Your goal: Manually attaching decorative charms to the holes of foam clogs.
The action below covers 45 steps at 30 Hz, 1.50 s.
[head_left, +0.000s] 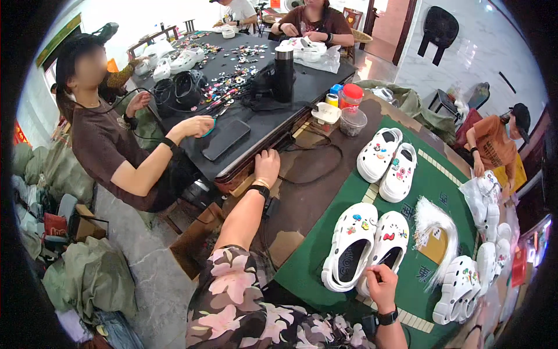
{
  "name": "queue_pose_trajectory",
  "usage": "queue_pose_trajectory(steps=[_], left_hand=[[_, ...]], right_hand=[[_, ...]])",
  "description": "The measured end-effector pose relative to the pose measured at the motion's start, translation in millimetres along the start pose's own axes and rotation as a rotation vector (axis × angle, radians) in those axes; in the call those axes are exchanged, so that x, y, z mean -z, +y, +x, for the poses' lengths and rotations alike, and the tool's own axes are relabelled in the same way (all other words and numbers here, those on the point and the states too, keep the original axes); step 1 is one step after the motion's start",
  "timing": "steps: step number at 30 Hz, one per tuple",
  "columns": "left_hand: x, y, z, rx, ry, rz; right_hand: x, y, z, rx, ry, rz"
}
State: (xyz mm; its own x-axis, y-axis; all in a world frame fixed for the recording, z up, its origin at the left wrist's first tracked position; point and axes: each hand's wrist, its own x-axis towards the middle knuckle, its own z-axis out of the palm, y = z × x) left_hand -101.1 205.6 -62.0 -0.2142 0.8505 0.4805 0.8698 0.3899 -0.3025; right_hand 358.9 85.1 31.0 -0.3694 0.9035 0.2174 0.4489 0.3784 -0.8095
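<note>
My left hand (267,168) rests with its fingertips on the edge of the black-topped table (232,168), holding nothing that I can see. My right hand (382,288) is closed, fingers curled together, at the heel of a white clog (390,241); what the fingers hold, if anything, is hidden. That clog has a red bow charm and other small charms on its top. Its mate, another white clog (350,247), lies close on its left with colourful charms. Farther back on the green mat (325,232) sits a second pair of charm-covered white clogs (387,160).
A fan of white plastic strips (431,218) lies right of the clogs, near more white clogs (459,291). A red-lidded jar (351,96), a black tumbler (283,72) and scattered charms (226,81) stand farther off. A co-worker at left holds scissors (214,122); other people sit around.
</note>
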Motion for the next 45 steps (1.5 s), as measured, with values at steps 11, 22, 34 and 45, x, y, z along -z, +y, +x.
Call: queue_pose_trajectory(steps=[11, 22, 34, 45], left_hand=[[4, 0, 28, -0.406, -0.335, 0.314], [6, -2, 36, -0.397, -0.434, 0.447], [58, 31, 16, -0.283, -0.150, -0.507], [1, 58, 56, -0.351, -0.260, -0.307]], right_hand=[[0, 2, -2, -0.064, 0.005, 0.016], [-1, -1, 0, -0.026, 0.008, -0.024], [1, 0, 1, 0.021, 0.004, 0.003], [-9, 7, -2, 0.048, 0.061, -0.020]])
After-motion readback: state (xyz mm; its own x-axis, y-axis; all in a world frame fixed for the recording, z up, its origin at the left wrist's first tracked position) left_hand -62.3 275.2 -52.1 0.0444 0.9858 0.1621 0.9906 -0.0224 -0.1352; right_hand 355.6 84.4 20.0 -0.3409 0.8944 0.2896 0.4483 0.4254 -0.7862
